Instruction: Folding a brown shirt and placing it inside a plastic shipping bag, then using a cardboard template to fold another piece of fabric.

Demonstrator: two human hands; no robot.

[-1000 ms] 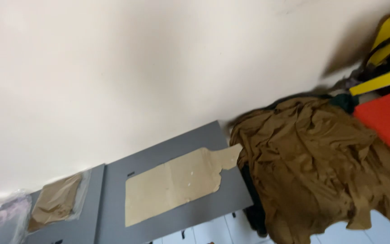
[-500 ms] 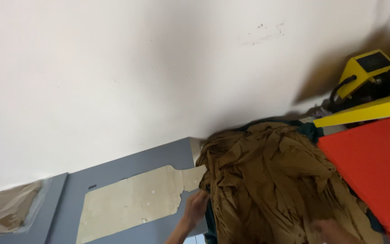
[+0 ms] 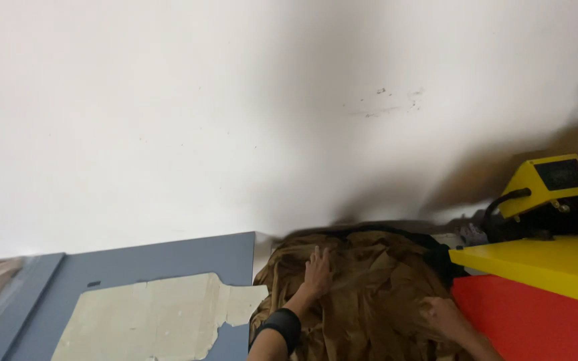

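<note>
A crumpled heap of brown cloth (image 3: 369, 287) lies low in the head view, right of centre. My left hand (image 3: 317, 271) rests flat on its top, fingers spread, with a black band on the forearm below it. My right hand (image 3: 444, 315) sits on the cloth's right side near a red pad; it is blurred, and I cannot tell whether its fingers grip the fabric.
A grey-blue panel (image 3: 168, 267) with a pale beige paper patch (image 3: 148, 321) lies to the left. On the right stands a heat press with a red pad (image 3: 536, 321), a yellow plate (image 3: 543, 264) and a yellow control box (image 3: 556, 177). A white wall (image 3: 235, 113) fills the upper frame.
The view has swung up and to the right, so the cloth sits lower and the yellow box shows more. Both my hands have come into view and settled on the brown cloth.
</note>
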